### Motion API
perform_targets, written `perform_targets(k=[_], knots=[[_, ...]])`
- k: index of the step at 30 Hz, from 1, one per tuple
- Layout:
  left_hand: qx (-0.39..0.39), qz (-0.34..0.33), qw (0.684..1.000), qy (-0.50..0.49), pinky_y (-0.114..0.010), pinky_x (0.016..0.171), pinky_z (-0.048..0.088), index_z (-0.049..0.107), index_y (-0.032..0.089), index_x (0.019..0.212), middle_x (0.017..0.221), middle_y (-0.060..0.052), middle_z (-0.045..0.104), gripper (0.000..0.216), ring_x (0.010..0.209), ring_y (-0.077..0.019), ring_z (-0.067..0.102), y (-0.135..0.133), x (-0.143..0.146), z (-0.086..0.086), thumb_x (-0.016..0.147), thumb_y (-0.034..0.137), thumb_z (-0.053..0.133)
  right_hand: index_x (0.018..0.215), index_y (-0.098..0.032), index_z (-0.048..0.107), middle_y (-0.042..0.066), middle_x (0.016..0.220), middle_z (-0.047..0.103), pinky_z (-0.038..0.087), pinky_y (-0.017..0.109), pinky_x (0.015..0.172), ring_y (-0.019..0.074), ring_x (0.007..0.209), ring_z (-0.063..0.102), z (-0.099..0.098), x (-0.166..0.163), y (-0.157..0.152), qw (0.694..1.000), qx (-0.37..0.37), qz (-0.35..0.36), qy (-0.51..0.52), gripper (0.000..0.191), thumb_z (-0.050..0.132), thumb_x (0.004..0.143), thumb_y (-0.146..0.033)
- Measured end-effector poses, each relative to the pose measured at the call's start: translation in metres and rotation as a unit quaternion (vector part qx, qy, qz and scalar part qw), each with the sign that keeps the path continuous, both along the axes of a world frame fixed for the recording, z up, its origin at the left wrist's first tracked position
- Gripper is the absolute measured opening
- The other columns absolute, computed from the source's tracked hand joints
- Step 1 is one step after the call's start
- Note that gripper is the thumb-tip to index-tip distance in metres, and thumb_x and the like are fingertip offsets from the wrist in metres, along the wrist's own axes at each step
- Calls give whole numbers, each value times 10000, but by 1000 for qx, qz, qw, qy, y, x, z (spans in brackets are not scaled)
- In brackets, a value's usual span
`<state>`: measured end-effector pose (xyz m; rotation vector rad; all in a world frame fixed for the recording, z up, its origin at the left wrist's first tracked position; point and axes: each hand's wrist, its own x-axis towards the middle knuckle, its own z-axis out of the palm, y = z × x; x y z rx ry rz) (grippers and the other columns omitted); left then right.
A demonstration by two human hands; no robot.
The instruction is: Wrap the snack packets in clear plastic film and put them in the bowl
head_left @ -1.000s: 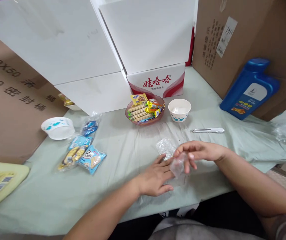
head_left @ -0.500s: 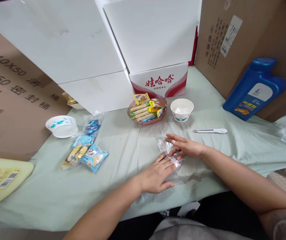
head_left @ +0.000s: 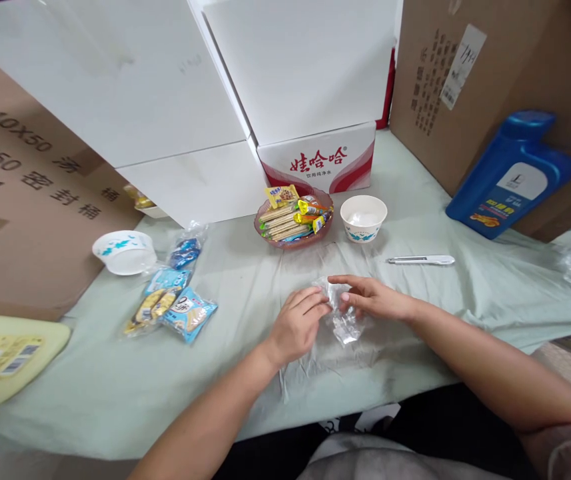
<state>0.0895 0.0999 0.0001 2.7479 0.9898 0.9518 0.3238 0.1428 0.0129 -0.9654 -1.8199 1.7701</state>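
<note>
A table (head_left: 245, 280) draped in pale green cloth fills the view. Big white foam boxes (head_left: 115, 80) stand along its far side, with brown cardboard boxes (head_left: 515, 60) to the right. A blue plastic jug (head_left: 510, 173) leans against the cardboard, and a red-and-white printed carton (head_left: 318, 160) sits under the foam boxes. In front of the carton is a pink glass bowl (head_left: 260, 230) full of wrapped snacks, with a white patterned bowl (head_left: 364, 218) just beside it. A heap of blue and yellow snack packets (head_left: 175, 307) lies well to the left.

Near the front edge, the left hand (head_left: 298, 327) and right hand (head_left: 375, 300) meet over the cloth. Between them is a clear crinkled plastic bag (head_left: 345, 327), which hangs down to the table. Each hand's grip is closed, fingertips pinching the bag's upper edge from opposite sides. A slim white utility knife (head_left: 420, 260) lies beyond the right hand.
</note>
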Motion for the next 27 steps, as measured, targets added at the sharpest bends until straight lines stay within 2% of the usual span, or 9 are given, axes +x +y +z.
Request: perform_targets(k=[2,4,8,11,14,17,20,24,27], knots=[[-33,17,998,45,-438,957,487,660,200,983,1050,-64,690,326,1172,-250,547,5,-4,-7,822,29,434,1235,-175,579,69,950,642,506,268,616,162,799,605,7,7,-4,993,115,-33,-11,541,610,856,-560],[-55,30,996,55,-439,961,488,670,206,945,1016,-59,689,323,1137,-243,556,9,-8,-13,812,22,440,1107,-182,633,75,989,637,497,280,657,153,784,586,17,14,-9,973,229,-16,-24,442,677,822,-518],[-64,42,996,49,-426,951,499,653,183,1027,1022,-79,670,336,1067,-230,565,10,-8,-16,843,29,417,1124,-173,657,103,1039,642,471,373,850,231,962,568,27,20,-16,904,387,138,-119,426,755,778,-402],[-67,60,994,65,-410,895,515,635,162,1087,981,-86,652,276,982,-226,569,9,-3,-12,910,103,432,1101,-173,685,106,1018,650,447,398,872,254,983,546,21,15,-17,850,443,190,-212,338,733,787,-290],[-69,75,991,86,-400,852,517,656,165,1014,956,-87,630,181,940,-229,564,7,0,-11,931,194,498,1056,-185,703,95,987,656,435,373,853,234,957,548,13,10,-18,821,476,188,-251,223,621,848,-177],[-57,73,992,89,-413,884,501,658,166,991,1073,-105,634,147,1006,-246,566,6,1,-12,919,207,537,939,-174,707,96,930,663,420,367,828,234,932,553,14,8,-24,798,508,184,-267,178,545,881,-130],[-62,15,994,94,-431,975,462,653,183,1041,1185,-99,639,191,1143,-252,554,4,1,-14,916,162,510,872,-170,678,93,888,669,415,349,805,225,907,575,24,9,-33,810,499,191,-241,189,495,911,-139],[-89,-86,987,103,-421,1041,428,629,193,1124,1258,-84,640,346,1278,-225,513,3,0,-14,861,63,445,947,-180,656,59,829,684,406,276,666,174,743,613,33,10,-36,876,387,198,-207,215,448,918,-133],[-94,-96,986,94,-426,1050,433,629,194,1132,1260,-85,647,399,1281,-213,523,5,-1,-14,842,33,407,980,-177,652,66,894,712,403,259,665,170,760,641,26,7,-25,912,336,120,-200,204,456,929,-153]])
